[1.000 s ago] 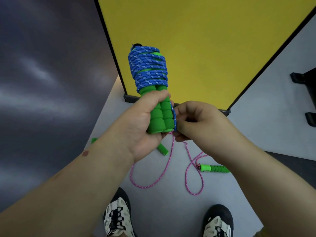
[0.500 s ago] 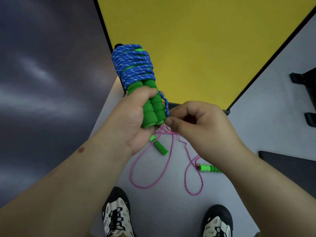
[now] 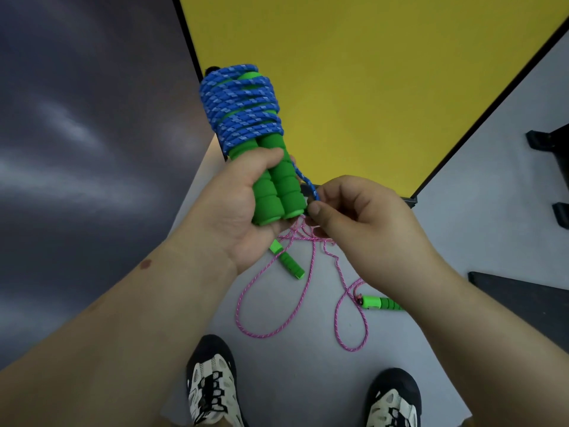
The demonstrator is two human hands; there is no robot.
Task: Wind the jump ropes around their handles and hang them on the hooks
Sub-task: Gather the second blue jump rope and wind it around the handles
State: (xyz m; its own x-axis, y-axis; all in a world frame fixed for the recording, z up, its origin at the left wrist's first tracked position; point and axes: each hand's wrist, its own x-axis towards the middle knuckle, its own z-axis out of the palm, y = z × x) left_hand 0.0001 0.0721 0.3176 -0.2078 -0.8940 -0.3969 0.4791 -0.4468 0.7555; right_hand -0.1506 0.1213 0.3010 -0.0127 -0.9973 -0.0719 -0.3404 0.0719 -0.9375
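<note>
With the left hand (image 3: pixel 243 208) gripping the paired green handles (image 3: pixel 275 192), the right hand (image 3: pixel 354 220), pinching the blue rope's (image 3: pixel 243 109) tail, should tuck it snugly under a coil.

Bare forearms (image 3: pixel 123 318), no sleeves; black-and-cream sneakers (image 3: pixel 212 386) (black laces)

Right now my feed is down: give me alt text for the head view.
The left hand grips two green handles wound with blue rope, while the right hand pinches its loose end. A pink rope with green handles lies uncoiled on the grey floor by the shoes.
</note>
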